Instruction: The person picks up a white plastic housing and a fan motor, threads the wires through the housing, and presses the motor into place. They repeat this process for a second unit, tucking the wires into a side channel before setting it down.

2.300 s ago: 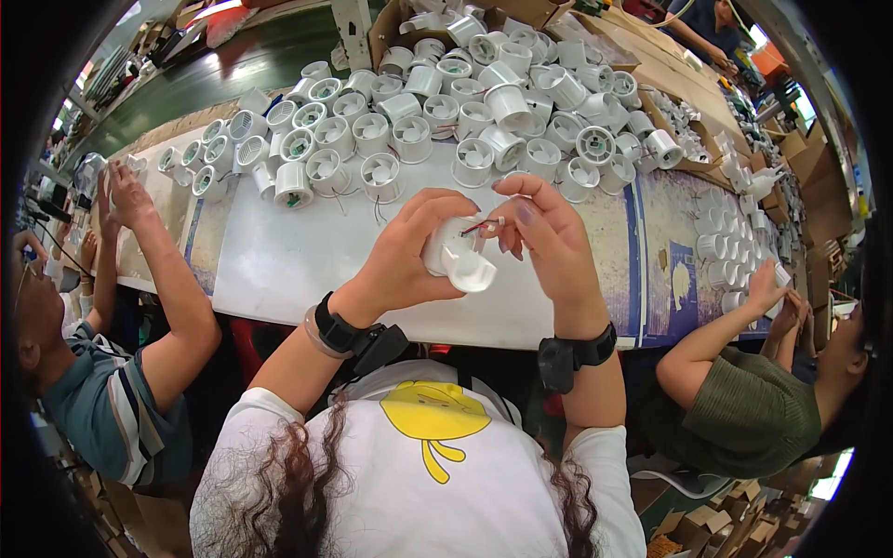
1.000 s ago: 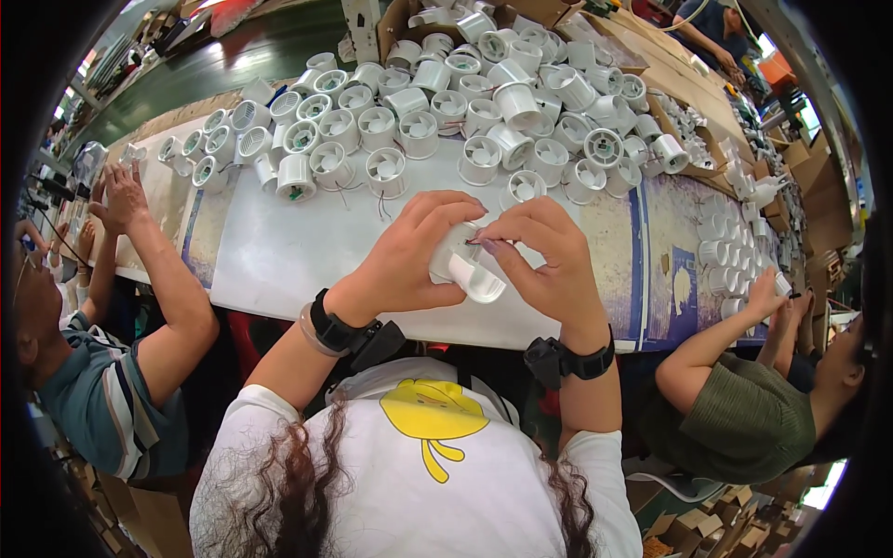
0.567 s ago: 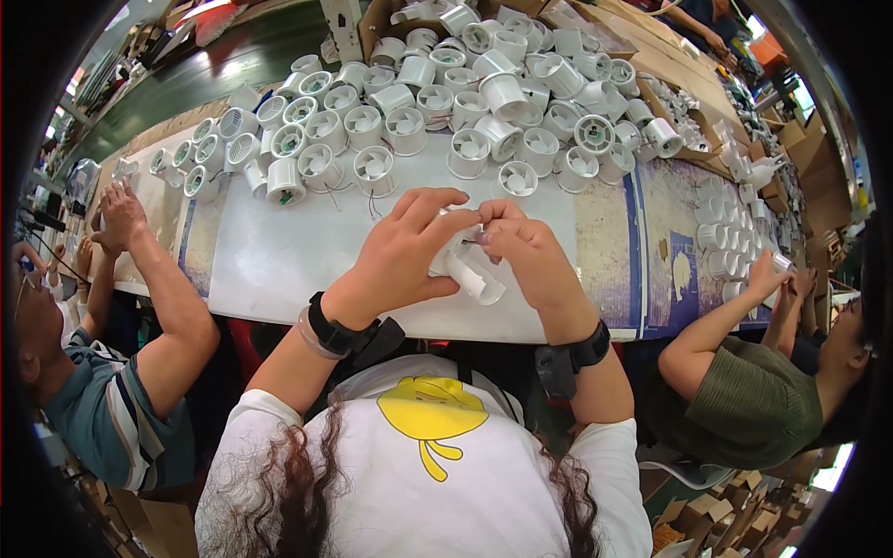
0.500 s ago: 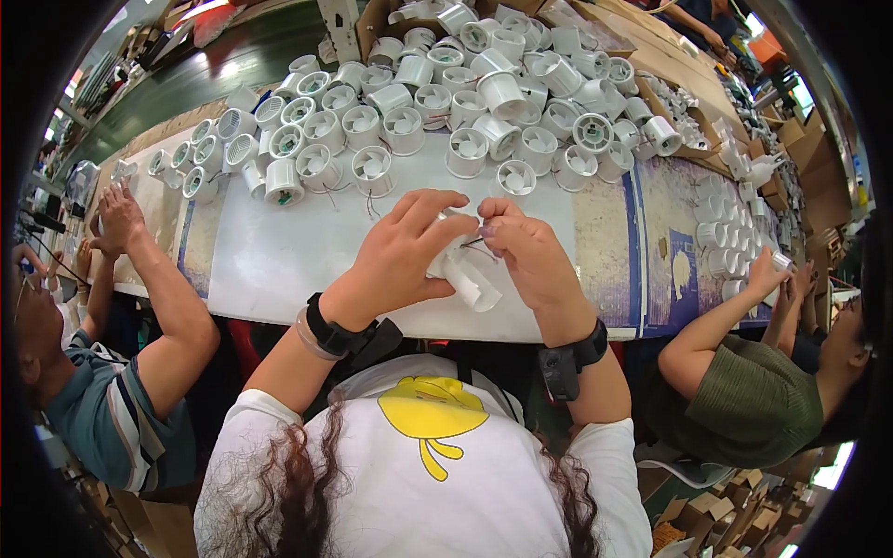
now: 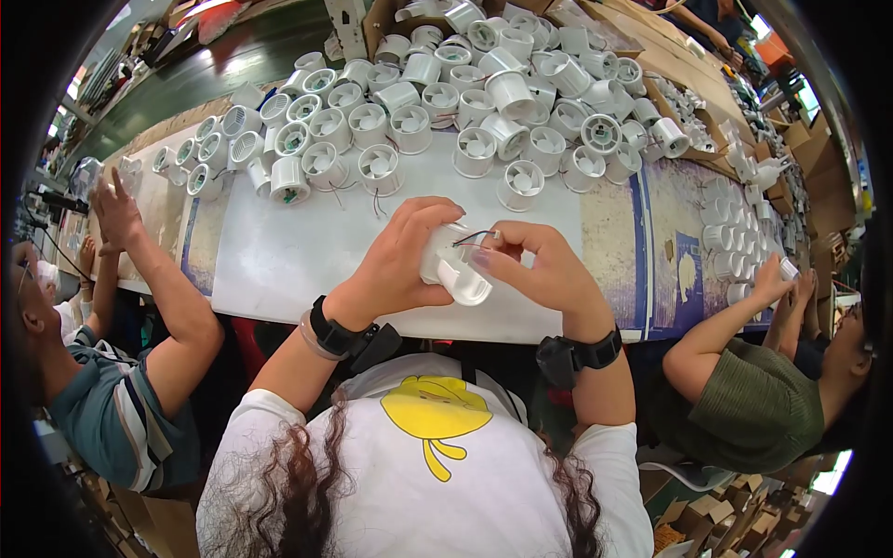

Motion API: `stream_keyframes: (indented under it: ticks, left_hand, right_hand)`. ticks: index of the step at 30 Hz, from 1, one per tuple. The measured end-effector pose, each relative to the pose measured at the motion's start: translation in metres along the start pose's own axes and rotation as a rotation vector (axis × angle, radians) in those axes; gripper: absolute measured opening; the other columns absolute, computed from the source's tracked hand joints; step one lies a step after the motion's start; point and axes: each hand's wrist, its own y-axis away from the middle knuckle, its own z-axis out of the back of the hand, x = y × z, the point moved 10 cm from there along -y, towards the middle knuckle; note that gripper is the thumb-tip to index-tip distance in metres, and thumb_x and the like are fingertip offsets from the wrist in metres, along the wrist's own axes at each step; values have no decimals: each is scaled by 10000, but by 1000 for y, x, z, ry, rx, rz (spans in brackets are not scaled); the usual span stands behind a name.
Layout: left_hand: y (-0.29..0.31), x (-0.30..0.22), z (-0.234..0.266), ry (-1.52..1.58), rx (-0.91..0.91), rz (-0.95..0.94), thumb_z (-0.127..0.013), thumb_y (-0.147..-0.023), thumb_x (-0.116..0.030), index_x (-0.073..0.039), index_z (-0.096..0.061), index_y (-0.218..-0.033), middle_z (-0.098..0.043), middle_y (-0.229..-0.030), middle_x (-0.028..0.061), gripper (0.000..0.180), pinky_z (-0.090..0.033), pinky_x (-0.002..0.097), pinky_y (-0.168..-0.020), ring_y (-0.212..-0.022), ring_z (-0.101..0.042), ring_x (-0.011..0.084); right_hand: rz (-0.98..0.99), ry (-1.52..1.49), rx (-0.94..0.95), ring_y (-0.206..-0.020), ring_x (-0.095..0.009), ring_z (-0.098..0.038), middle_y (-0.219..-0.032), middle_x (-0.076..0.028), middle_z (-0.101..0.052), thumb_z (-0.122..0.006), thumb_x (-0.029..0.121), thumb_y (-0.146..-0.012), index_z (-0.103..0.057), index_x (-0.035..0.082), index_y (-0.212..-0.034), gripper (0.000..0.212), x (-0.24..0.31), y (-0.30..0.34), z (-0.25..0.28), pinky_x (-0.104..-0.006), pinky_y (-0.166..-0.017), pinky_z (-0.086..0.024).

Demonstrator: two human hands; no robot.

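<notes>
Factory assembly workshop, long worktable (image 5: 279, 260), heaped white fan units (image 5: 475, 149), co-workers (image 5: 758, 400) on both sides, cardboard boxes (image 5: 820, 181).

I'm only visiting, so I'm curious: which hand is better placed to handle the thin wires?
Probably the right hand: it sits by the thin wires, while the left hand grips the white plastic housing.

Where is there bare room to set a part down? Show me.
Bare: the white sheet left of the left hand, short of the fan housings; the worn brown patch between the right hand and the blue strip. Crowded: the far side, heaped with housings.
</notes>
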Motion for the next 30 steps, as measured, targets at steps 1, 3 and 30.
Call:
stream_keyframes:
  ticks: [1,3,30]
  left_hand:
    - [0,0,0,-27,12,-2,-857,-564,-141,-81,-461,-1217,-538,-1186,139,766,-454,392,-914,-1094,-527,314]
    - [-2,-1,-4,-45,29,-11,-875,-573,-148,-92,-454,-1219,-538,-1189,141,773,-452,392,-917,-1099,-533,309]
    - [-5,12,-20,328,-59,120,-777,-650,-116,-127,-83,-1468,-20,-1559,198,1073,-273,421,-1108,-1406,-235,292]
  right_hand:
    - [0,-2,1,-729,-45,-493,-789,6,-595,-559,133,-898,-643,7,-818,171,0,-1,-3,-224,-639,-394]
    - [-11,-139,-107,-666,-49,-483,-701,14,-576,-569,131,-891,-634,5,-740,207,-2,-3,-1,-222,-606,-386]
    - [351,-420,-241,-1108,-220,-495,-1080,-81,-607,-451,62,-822,-655,23,-1056,313,-8,-35,-8,-346,-992,-383]
